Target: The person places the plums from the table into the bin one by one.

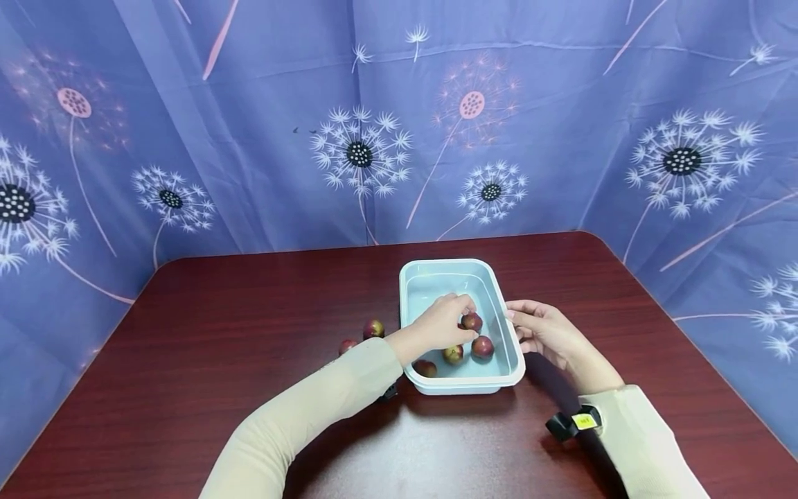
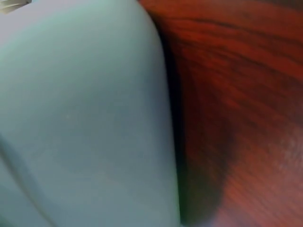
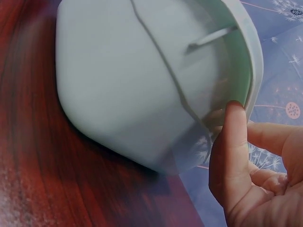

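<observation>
A light-blue plastic basin (image 1: 511,378) stands on the table in the head view. My left hand (image 1: 444,322) reaches over its left side, fingers and thumb curled round a dark red plum (image 1: 472,322) inside. Just below that one lies a red plum (image 1: 483,347), beside a yellow-green and red plum (image 1: 453,354). Partly behind the left rim is a darker plum (image 1: 426,368). My right hand (image 1: 548,333) grips the basin's right rim; in the right wrist view its thumb (image 3: 232,151) lies against the outer wall. The left wrist view shows only the basin's side wall (image 2: 90,113) and tabletop.
Left of the basin, a plum (image 1: 373,328) and a redder plum (image 1: 347,345) sit by my left sleeve (image 1: 324,395), which partly covers the second. The dark red-brown wooden table (image 1: 218,326) ends at a blue dandelion-print curtain (image 1: 268,138).
</observation>
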Demonstrator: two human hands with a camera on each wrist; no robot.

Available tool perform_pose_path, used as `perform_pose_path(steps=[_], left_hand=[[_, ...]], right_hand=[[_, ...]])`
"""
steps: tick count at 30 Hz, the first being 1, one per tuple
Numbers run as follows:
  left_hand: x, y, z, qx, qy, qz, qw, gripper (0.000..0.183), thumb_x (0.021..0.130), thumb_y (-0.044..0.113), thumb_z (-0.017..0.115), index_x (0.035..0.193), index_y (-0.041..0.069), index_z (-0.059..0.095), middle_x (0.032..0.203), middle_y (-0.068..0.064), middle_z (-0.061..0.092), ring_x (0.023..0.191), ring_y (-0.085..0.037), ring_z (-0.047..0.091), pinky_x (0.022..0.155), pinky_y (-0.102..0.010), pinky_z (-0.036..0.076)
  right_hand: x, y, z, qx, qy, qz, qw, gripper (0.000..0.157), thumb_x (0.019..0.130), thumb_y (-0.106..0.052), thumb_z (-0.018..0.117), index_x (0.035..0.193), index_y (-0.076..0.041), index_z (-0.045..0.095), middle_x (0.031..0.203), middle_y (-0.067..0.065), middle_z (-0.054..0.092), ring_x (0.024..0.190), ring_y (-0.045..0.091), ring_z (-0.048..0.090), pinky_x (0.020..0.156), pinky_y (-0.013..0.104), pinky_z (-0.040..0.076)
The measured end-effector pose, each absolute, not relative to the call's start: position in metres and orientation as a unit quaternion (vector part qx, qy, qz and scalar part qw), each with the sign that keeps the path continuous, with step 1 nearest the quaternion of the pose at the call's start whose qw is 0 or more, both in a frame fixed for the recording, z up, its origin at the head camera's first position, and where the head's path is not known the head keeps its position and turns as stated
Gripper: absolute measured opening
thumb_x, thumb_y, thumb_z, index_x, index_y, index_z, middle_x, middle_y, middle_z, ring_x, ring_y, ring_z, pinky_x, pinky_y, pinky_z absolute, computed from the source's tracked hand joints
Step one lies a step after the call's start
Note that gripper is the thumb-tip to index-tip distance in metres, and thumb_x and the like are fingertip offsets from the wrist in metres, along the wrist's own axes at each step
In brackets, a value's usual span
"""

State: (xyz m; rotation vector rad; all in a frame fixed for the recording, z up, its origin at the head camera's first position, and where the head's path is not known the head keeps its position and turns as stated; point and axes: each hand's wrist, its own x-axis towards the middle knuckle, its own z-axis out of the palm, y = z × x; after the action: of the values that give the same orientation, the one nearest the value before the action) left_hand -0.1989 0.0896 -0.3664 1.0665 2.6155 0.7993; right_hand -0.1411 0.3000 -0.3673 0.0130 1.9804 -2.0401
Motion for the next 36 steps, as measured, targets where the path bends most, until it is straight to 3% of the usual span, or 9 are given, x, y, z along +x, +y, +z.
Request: perform_pose_path(steps=[6,24,36], left_hand=[[-0.200,0.090,-0.366,0.368,0.868,0.320,0.086,0.035,0.087,0.019,0.068,0.117,0.005,0.057,0.115,-0.010,0.062,0.109,-0.021,0.057,0.092,-0.028,0.047],[-0.207,0.076,-0.353,0.370,0.820,0.428,0.083,0.033,0.088,0.011,0.065,0.115,-0.004,0.056,0.118,-0.020,0.060,0.110,-0.033,0.058,0.094,-0.035,0.048],[-0.207,0.055,-0.333,0.336,0.823,0.452,0.076,0.034,0.089,0.015,0.064,0.119,0.002,0.054,0.119,-0.014,0.060,0.110,-0.028,0.057,0.090,-0.039,0.049]], right_hand=[[-0.139,0.300,-0.368,0.001,0.692,-0.707,0.143,0.042,0.098,-0.012,0.051,0.128,0.014,0.039,0.081,-0.002,0.066,0.064,0.007,0.062,0.059,0.024,0.056],[-0.140,0.300,-0.369,0.008,0.687,-0.712,0.146,0.034,0.098,-0.011,0.050,0.124,0.009,0.044,0.079,-0.002,0.066,0.062,0.006,0.061,0.057,0.023,0.055],[-0.139,0.300,-0.369,0.006,0.686,-0.713,0.144,0.024,0.098,-0.012,0.051,0.118,0.001,0.051,0.079,-0.003,0.065,0.063,0.006,0.060,0.057,0.022,0.055]])
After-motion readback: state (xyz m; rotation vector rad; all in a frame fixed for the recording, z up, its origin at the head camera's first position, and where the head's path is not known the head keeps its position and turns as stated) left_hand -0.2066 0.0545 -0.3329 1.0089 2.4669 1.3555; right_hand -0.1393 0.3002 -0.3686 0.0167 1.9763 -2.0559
